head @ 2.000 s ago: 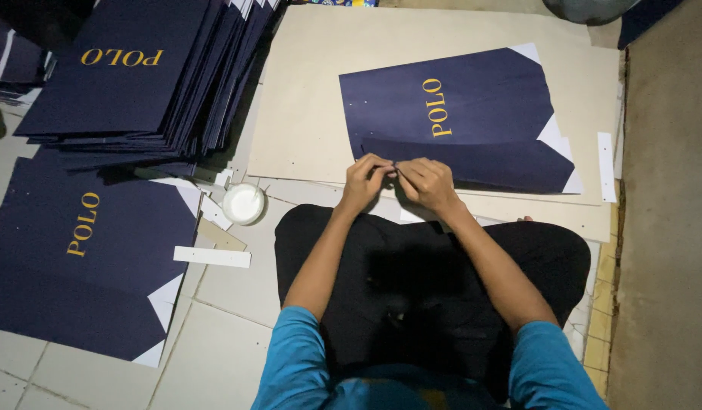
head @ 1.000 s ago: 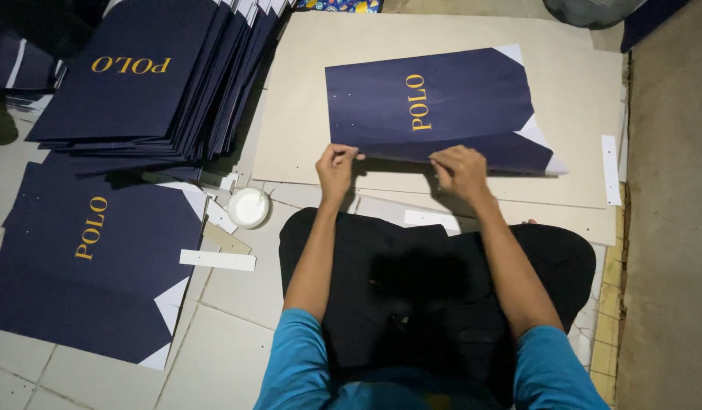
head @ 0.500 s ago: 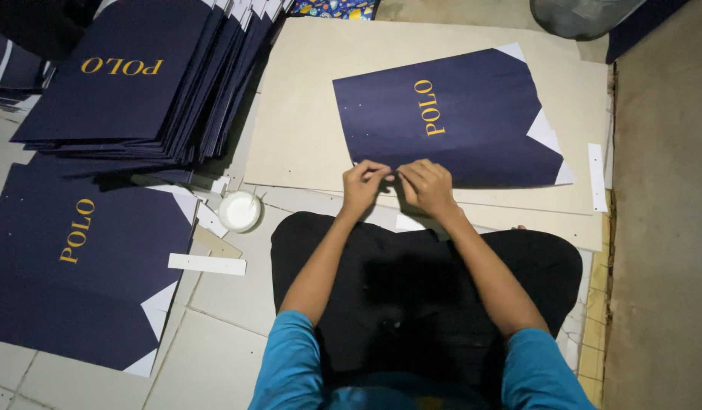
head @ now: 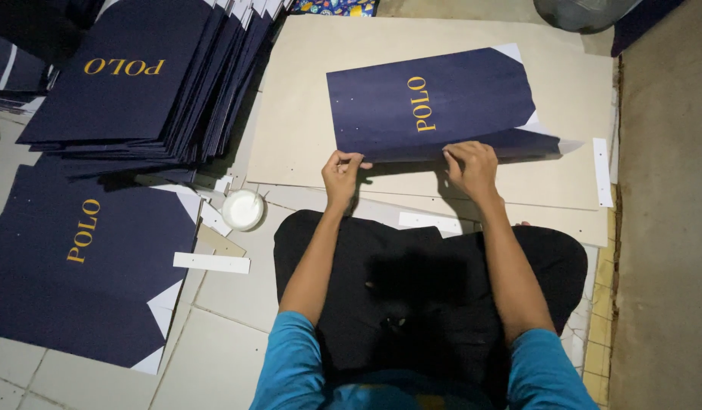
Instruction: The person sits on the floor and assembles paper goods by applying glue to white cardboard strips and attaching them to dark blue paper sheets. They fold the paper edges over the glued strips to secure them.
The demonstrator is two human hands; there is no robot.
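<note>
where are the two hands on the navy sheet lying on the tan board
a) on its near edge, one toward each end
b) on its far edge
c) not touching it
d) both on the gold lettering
a: the left hand and right hand each pinch the near edge of the navy sheet, spread apart, on the tan board.
</note>
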